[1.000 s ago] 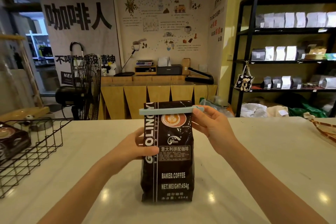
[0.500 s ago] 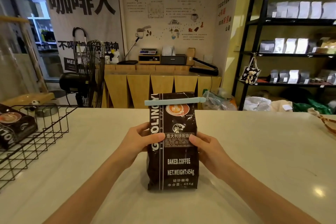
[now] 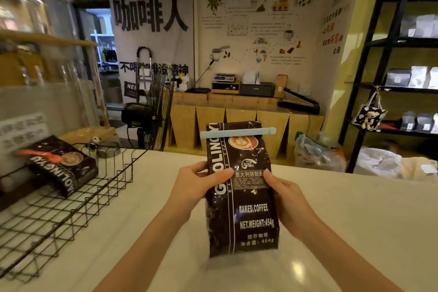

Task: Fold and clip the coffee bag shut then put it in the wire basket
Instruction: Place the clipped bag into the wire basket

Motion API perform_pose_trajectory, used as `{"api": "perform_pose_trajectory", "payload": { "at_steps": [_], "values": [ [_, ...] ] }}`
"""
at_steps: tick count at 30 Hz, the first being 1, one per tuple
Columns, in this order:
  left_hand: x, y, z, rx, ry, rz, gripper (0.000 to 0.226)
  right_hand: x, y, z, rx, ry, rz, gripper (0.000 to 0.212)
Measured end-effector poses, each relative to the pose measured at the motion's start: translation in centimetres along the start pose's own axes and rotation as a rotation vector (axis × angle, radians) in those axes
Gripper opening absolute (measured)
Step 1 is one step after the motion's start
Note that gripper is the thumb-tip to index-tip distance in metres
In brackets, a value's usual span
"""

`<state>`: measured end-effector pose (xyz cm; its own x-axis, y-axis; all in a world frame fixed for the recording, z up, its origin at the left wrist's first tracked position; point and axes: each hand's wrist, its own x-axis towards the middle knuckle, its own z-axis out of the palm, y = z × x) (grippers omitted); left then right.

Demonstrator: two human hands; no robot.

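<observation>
Coffee bag (image 3: 241, 192) stands upright, held between both hands over the pale counter (image 3: 355, 220); whether its base touches the surface or sits just above it cannot be told. Top of the bag is folded over and a light blue clip (image 3: 238, 132) runs across the fold, its right end sticking out past the bag edge.

Left hand (image 3: 196, 185): closed on the bag's left edge at mid-height, thumb across the front over the white lettering, fingers behind. Right hand (image 3: 288, 199): closed on the right edge at about the same height, thumb tip on the label, fingers wrapped to the back.

Wire basket (image 3: 61, 199): black, at the left of the counter, well apart from the bag. Its near wall and right wall stand between the bag and the basket floor. A second coffee bag (image 3: 64, 166) lies tilted at the far left of the basket, with an orange clip (image 3: 42, 154) at its upper end.

Counter between the left hand and the basket is bare.

Behind the counter: a black fan (image 3: 151, 111), a wooden bench (image 3: 237, 121) carrying a scale and boxes, wall posters, and black shelves (image 3: 391, 66) of bags at right. Clear plastic bags (image 3: 315, 152) sit on the floor beyond the counter edge.
</observation>
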<state>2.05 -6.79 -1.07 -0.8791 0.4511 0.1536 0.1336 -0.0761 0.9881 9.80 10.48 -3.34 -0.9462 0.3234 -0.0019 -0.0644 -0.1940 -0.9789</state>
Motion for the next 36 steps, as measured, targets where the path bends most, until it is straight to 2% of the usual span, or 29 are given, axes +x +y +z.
{"api": "perform_pose_trajectory", "payload": {
  "at_steps": [7, 10, 12, 14, 20, 23, 26, 30, 33, 36],
  "values": [
    [-0.4, 7.3, -9.0, 0.029, 0.239, 0.173, 0.015, 4.9, -4.8, 11.1, -0.008, -0.197, -0.03, 0.051],
    [-1.3, 9.2, -14.3, 0.053, 0.35, 0.205, 0.014, 6.7, -5.4, 17.0, -0.086, -0.284, -0.082, 0.042],
    [-2.1, 9.7, -17.8, 0.072, 0.424, 0.22, 0.02, 7.6, -5.2, 21.1, -0.139, -0.32, -0.111, 0.035],
    [-2.8, 9.6, -20.8, 0.083, 0.493, 0.225, 0.025, 8.5, -4.6, 25.0, -0.172, -0.365, -0.112, 0.036],
    [-4.9, 7.2, -28.3, 0.139, 0.704, 0.195, 0.023, 10.4, -0.6, 34.5, -0.255, -0.473, -0.067, 0.032],
    [-5.6, 5.3, -31.2, 0.2, 0.787, 0.142, 0.03, 11.3, 2.1, 37.7, -0.237, -0.541, 0.038, 0.045],
    [-6.2, 3.7, -33.2, 0.264, 0.843, 0.105, 0.035, 11.5, 4.1, 39.9, -0.121, -0.612, 0.181, 0.037],
    [-6.7, 1.5, -34.7, 0.324, 0.886, 0.023, 0.047, 11.2, 5.8, 41.7, -0.059, -0.675, 0.277, 0.035],
    [-6.8, 0.2, -35.6, 0.37, 0.894, -0.055, 0.06, 11.4, 6.9, 42.5, -0.057, -0.688, 0.329, 0.036],
    [-6.9, -0.4, -36.1, 0.431, 0.892, -0.099, 0.062, 11.8, 7.3, 43.0, -0.109, -0.669, 0.351, 0.034]
  ]
}}
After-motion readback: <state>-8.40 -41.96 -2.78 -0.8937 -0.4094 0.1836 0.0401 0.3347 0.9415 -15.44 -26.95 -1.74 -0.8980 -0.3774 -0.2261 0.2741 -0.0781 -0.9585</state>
